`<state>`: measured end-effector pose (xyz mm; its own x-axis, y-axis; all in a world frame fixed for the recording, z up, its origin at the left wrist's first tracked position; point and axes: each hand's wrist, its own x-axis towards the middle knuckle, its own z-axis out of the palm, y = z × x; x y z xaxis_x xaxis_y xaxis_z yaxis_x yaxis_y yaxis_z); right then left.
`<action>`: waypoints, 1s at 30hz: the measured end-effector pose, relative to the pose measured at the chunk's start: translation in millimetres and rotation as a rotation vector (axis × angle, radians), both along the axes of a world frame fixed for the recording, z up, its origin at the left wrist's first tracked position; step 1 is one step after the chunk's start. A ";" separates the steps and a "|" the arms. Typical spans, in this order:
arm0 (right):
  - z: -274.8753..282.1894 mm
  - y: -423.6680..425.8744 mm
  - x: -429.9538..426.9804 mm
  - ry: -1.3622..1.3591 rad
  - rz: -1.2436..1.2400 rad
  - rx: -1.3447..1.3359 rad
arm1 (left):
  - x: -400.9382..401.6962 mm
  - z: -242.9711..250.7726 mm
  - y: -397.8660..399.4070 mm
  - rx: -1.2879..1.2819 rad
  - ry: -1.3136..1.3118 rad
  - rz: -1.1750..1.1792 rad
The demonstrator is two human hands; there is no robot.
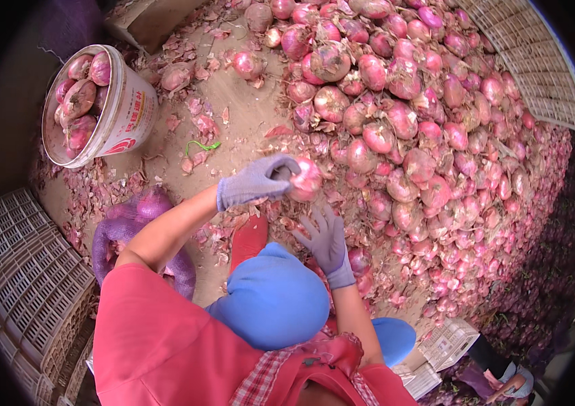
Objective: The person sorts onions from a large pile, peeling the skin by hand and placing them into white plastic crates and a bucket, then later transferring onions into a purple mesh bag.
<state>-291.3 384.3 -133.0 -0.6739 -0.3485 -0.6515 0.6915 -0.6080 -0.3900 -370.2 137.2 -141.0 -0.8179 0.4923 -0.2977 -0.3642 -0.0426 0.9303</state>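
In a grey-purple work glove, my left hand (262,181) grips a red onion (305,179) between thumb and fingers, above the floor in front of my knees. Just below and right of that onion, my right hand (325,241), gloved alike, has its fingers spread and holds nothing. A few onions (360,260) lie beside my right wrist. The large heap of red onions (399,122) begins right of both hands. Left of my left forearm sits a purple mesh bag (180,271) with its rim rolled down, partly hidden by my arm; onions show through its netting.
A white plastic bucket (137,111) of onions stands at upper left. Stacked plastic crates (31,274) line the left side. Another crate (531,61) borders the heap at upper right. Onion skins (206,124) litter the floor. Another person (513,383) is at lower right, near white crates (447,342).
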 end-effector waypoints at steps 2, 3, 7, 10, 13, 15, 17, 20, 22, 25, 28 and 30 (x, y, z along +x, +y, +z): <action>-7.6 1.7 -11.3 -0.141 -0.099 -0.377 | 8.0 24.9 14.9 0.260 -0.135 -0.296; -11.1 7.3 -9.9 -0.209 -0.176 -0.555 | -3.2 36.1 12.8 0.233 -0.018 -0.306; -19.0 24.5 -7.8 -0.140 -0.164 -0.409 | -80.4 -32.5 -28.8 -0.612 0.653 0.133; -3.3 21.8 -14.5 -0.171 -0.203 -0.563 | -154.0 -91.1 -78.7 -1.264 1.169 0.111; 6.2 28.2 -15.7 -0.192 -0.224 -0.631 | -189.0 -113.2 -99.5 -1.512 0.855 -0.070; 8.2 31.5 -14.9 -0.171 -0.225 -0.603 | -202.5 -122.5 -101.9 -1.649 0.514 -0.108; 13.5 33.6 -15.0 -0.122 -0.195 -0.501 | -219.6 -134.9 -111.8 -1.635 0.425 -0.221; 21.6 40.0 -16.8 -0.098 -0.175 -0.448 | -239.1 -154.1 -110.3 -1.543 0.155 -0.406; 22.8 50.0 -12.9 0.004 -0.136 -0.302 | -238.0 -152.3 -83.9 -1.635 0.139 -0.696; 33.3 44.8 -14.8 0.131 -0.038 -0.286 | -214.9 -212.5 -205.3 -1.671 0.250 -0.537; 27.4 59.4 6.5 0.156 -0.042 -0.307 | -180.9 -208.5 -224.1 -1.642 0.242 -0.551; 26.6 52.7 8.6 0.186 -0.030 -0.351 | -148.1 -207.6 -276.8 -1.625 0.196 -0.481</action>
<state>-282.7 436.9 -106.4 -0.7828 -0.5061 -0.3621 0.6081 -0.7457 -0.2722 -518.3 -139.5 -348.6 -0.7802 0.0008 -0.6256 0.0564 0.9960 -0.0691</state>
